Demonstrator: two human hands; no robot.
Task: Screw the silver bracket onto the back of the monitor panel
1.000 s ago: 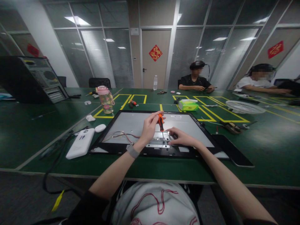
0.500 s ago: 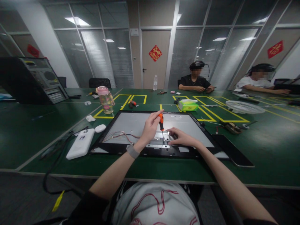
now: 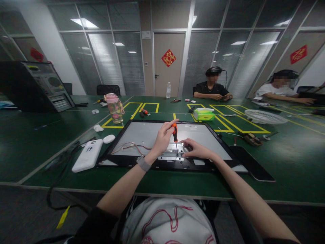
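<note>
A black-framed monitor panel (image 3: 142, 134) lies flat, back side up, on the green table (image 3: 38, 142). My left hand (image 3: 162, 139) grips an orange-handled screwdriver (image 3: 174, 133) upright, its tip down on a small metal board (image 3: 170, 156) near the panel's front edge. My right hand (image 3: 195, 149) rests beside it on the board, fingers curled and pressing down on the metal part. Red and white wires (image 3: 129, 146) run across the panel to the left of my left hand.
A white power bank (image 3: 87, 155) and a white mouse-like object (image 3: 108, 138) lie left of the panel. A pink-lidded bottle (image 3: 114, 107), a green tissue box (image 3: 203, 114), a white fan (image 3: 265, 117), a computer case (image 3: 38, 86) and a dark slab (image 3: 251, 162) stand around. Two people sit opposite.
My left hand has shifted very slightly on the screwdriver handle; the tip stays on the same spot. My right hand has not moved.
</note>
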